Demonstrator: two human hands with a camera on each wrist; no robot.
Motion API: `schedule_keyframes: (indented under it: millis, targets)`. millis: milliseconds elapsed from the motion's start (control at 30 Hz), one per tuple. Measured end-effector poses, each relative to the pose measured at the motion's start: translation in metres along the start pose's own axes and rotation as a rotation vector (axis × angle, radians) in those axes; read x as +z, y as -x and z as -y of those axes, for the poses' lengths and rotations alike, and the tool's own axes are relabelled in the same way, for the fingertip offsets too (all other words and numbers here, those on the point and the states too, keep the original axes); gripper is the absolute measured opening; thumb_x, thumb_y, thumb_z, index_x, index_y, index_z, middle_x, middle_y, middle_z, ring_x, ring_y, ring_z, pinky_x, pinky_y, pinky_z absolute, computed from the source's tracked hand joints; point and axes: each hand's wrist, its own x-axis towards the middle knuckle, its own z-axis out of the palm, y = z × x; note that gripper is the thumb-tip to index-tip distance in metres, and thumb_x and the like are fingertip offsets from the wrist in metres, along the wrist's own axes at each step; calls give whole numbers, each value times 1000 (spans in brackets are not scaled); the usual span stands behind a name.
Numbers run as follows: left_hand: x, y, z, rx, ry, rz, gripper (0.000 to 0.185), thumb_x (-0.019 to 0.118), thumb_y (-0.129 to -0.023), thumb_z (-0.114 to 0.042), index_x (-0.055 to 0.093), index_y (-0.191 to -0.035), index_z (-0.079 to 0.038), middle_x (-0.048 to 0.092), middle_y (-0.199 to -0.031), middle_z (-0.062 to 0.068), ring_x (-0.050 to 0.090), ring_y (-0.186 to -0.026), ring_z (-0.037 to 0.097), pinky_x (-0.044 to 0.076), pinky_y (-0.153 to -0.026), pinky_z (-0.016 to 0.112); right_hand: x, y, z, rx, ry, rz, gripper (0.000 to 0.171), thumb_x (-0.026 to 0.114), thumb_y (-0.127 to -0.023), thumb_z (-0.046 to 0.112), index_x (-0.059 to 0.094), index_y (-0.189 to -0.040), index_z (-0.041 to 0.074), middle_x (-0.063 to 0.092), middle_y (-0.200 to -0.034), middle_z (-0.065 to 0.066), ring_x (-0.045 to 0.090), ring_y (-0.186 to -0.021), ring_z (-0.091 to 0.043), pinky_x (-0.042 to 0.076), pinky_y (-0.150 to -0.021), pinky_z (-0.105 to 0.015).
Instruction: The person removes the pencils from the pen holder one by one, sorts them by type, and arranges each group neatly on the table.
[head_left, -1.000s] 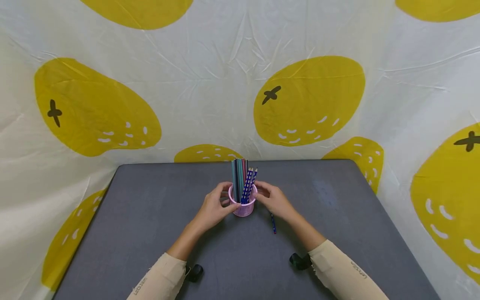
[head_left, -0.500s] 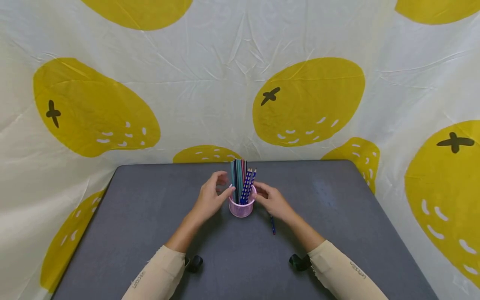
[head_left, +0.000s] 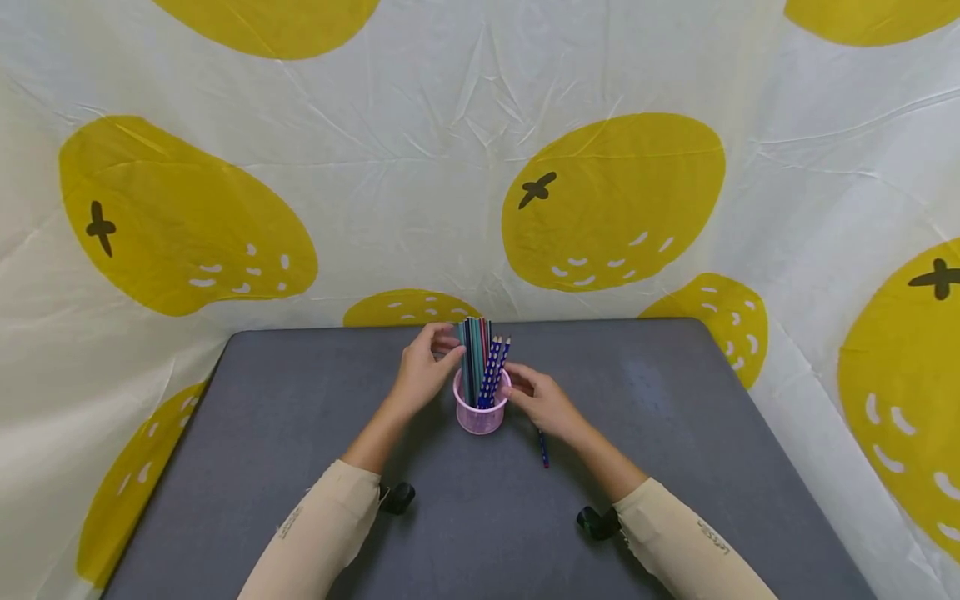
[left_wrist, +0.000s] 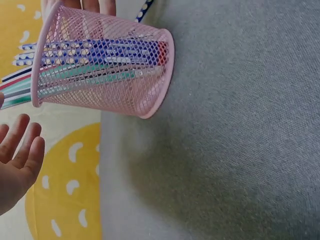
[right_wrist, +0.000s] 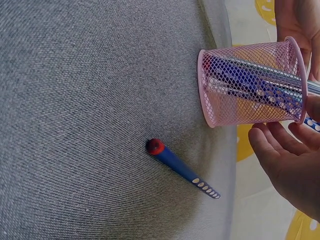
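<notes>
A pink mesh pen holder (head_left: 481,419) stands upright on the table, holding several teal, black and red pencils (head_left: 474,354) and a few blue dotted pencils (head_left: 491,375). My right hand (head_left: 550,407) holds its rim from the right, thumb at the rim and fingers behind the wall. At the upper left of the holder, my left hand (head_left: 422,371) has its thumb tip by the teal pencils and its other fingers loosely spread. In the left wrist view those fingers (left_wrist: 30,150) are apart from the mesh.
One loose blue dotted pencil with a red end (right_wrist: 182,167) lies on the grey table (head_left: 300,433), below my right hand. Behind the table's far edge hangs a white cloth (head_left: 405,208) printed with yellow fruit.
My left hand has let go of the holder's rim and risen to the upper part of the pencils. The right hand stays at the rim; the holder has shifted slightly left.
</notes>
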Motion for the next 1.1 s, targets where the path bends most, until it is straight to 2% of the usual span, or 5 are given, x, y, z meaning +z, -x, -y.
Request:
schedule_keyframes:
  millis: [233,567,733,900,1100]
  targets:
    - [6,-5,-2,19,16,-29,24,75,-95,-12,65,-114,-1,73,-104,16,70,-94,27,62,-88,42,-1,-1,1,-5,-23,3,46,59,-104,3,47,-145,-14,59,-137,-35,62,-125,-47,53,-107,-46]
    - [9,-5,-3,29,7,-59,19,72,-96,-10,67,-112,-1,72,-100,15,68,-91,26,61,-84,41,1,-2,3,22,-37,0,45,59,-103,2,49,-144,-13,60,-136,-34,62,-126,-46,53,-108,-46]
    - [4,-4,-10,61,24,-87,18,73,-96,-9,68,-111,-1,73,-98,14,68,-88,25,60,-79,34,1,-2,2,18,-25,-1,46,60,-103,4,48,-144,-13,60,-136,-34,62,-125,-46,53,-108,-46]
    - [-2,-3,-24,88,99,-129,18,72,-96,-5,66,-112,2,71,-97,17,68,-86,25,59,-75,24,0,-1,2,24,-23,1,45,59,-104,5,49,-145,-12,61,-136,-34,62,-126,-45,54,-107,-45]
    - [-14,0,-43,130,255,-141,21,69,-96,2,61,-115,9,67,-99,24,70,-86,37,66,-75,39,0,-1,4,27,-21,-4,45,60,-103,4,49,-144,-13,61,-135,-34,62,-125,-46,54,-106,-45]
